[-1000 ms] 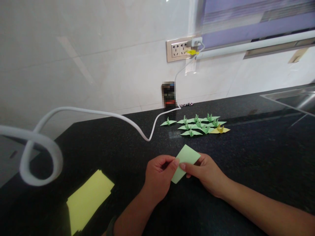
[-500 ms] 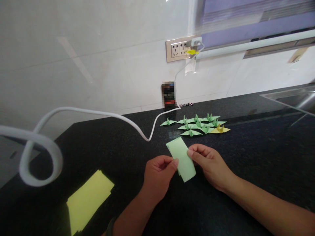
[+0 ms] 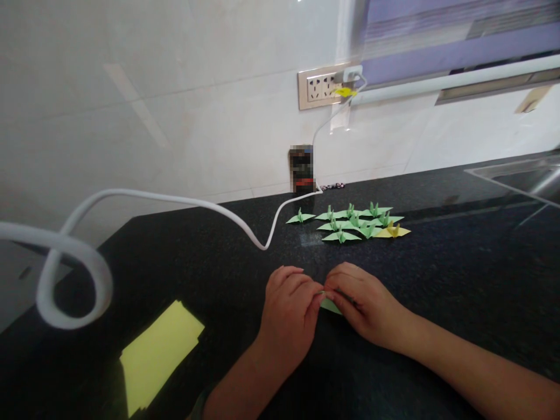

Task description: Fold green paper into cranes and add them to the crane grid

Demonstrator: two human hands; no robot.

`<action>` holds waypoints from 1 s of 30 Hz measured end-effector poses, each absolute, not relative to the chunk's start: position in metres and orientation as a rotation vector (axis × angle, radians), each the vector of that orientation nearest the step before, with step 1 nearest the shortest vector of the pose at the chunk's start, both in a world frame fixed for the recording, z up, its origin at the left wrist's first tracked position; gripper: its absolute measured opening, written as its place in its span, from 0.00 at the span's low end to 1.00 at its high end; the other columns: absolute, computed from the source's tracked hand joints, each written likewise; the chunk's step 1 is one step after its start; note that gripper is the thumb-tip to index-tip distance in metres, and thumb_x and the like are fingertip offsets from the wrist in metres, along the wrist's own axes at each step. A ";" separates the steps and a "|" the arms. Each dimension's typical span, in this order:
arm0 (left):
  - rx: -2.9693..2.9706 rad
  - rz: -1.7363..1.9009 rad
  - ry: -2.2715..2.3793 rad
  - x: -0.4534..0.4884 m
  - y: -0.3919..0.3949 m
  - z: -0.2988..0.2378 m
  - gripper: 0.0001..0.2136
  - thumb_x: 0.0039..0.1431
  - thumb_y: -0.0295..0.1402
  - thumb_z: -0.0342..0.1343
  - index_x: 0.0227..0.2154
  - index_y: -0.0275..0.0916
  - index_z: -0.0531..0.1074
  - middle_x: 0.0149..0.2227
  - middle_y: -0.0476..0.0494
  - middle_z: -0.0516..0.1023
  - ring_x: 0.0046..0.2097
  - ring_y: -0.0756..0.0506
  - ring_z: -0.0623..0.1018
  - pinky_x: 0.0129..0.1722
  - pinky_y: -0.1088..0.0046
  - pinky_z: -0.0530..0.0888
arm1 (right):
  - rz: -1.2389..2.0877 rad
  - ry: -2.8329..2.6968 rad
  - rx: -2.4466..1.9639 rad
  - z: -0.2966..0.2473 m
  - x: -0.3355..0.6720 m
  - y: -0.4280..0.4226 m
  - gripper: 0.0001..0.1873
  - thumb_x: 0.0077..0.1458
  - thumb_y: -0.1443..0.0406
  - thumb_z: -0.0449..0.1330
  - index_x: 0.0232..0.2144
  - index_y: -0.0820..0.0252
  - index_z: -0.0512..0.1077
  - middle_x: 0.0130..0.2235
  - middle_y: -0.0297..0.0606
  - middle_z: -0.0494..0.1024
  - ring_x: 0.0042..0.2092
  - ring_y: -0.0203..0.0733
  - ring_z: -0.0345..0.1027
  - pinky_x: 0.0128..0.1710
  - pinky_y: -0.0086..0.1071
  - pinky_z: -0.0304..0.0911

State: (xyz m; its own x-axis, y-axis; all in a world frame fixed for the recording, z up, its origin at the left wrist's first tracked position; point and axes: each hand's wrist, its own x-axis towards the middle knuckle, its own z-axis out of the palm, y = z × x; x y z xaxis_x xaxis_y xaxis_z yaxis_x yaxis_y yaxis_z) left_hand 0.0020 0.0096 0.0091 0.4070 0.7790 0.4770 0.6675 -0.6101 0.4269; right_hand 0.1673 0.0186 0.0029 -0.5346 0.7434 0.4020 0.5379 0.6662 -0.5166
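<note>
A light green sheet of paper is pinched between my two hands over the dark countertop, and most of it is hidden by the fingers. My left hand is closed, its thumb and fingertips on the paper's left part. Against those fingertips, my right hand grips the right part, also closed. Just beyond the hands stand several green paper cranes in rough rows. One yellow paper crane is at their right end.
Yellow sheets of paper lie in a stack at the left. A white cable loops over the left side to a wall socket. A blurred-out dark object leans on the wall. A metal-rimmed panel is far right.
The green paper was held up with its broad face showing; now it is turned and mostly covered. My hands have come together, fingertips meeting over it.
</note>
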 end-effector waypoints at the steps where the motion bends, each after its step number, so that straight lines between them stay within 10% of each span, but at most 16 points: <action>1: 2.497 0.968 1.304 0.002 0.010 0.009 0.07 0.52 0.27 0.47 0.29 0.38 0.70 0.30 0.45 0.72 0.42 0.45 0.66 0.47 0.61 0.61 | 0.436 -2.284 -0.984 0.003 0.167 0.018 0.07 0.52 0.69 0.48 0.30 0.62 0.66 0.31 0.40 0.68 0.35 0.39 0.60 0.36 0.34 0.57; 12: 2.475 1.102 1.600 -0.013 0.016 0.020 0.06 0.52 0.27 0.46 0.25 0.38 0.68 0.28 0.46 0.71 0.40 0.45 0.67 0.46 0.59 0.59 | 0.341 -2.268 -1.031 0.008 0.176 0.026 0.07 0.52 0.69 0.48 0.29 0.61 0.66 0.30 0.41 0.68 0.35 0.40 0.60 0.35 0.34 0.58; 17: 2.271 1.116 1.416 -0.010 0.015 0.017 0.12 0.50 0.33 0.50 0.39 0.39 0.66 0.36 0.44 0.71 0.41 0.46 0.67 0.43 0.66 0.63 | 0.502 -2.208 -1.009 0.008 0.172 0.023 0.06 0.51 0.71 0.49 0.28 0.61 0.65 0.30 0.39 0.68 0.34 0.38 0.60 0.35 0.33 0.57; 22: 2.125 0.967 1.370 -0.005 0.015 0.014 0.10 0.53 0.33 0.46 0.24 0.38 0.71 0.26 0.47 0.72 0.33 0.48 0.70 0.36 0.71 0.65 | 0.594 -2.192 -0.996 0.010 0.168 0.019 0.05 0.50 0.71 0.49 0.27 0.61 0.65 0.29 0.37 0.67 0.33 0.37 0.60 0.34 0.31 0.57; 30: 1.683 1.059 1.617 -0.022 0.023 0.013 0.13 0.50 0.40 0.48 0.27 0.36 0.71 0.22 0.49 0.70 0.25 0.50 0.67 0.24 0.77 0.62 | 0.534 -2.002 -1.176 0.007 0.183 0.036 0.04 0.47 0.69 0.52 0.23 0.61 0.66 0.26 0.35 0.67 0.30 0.36 0.60 0.31 0.29 0.56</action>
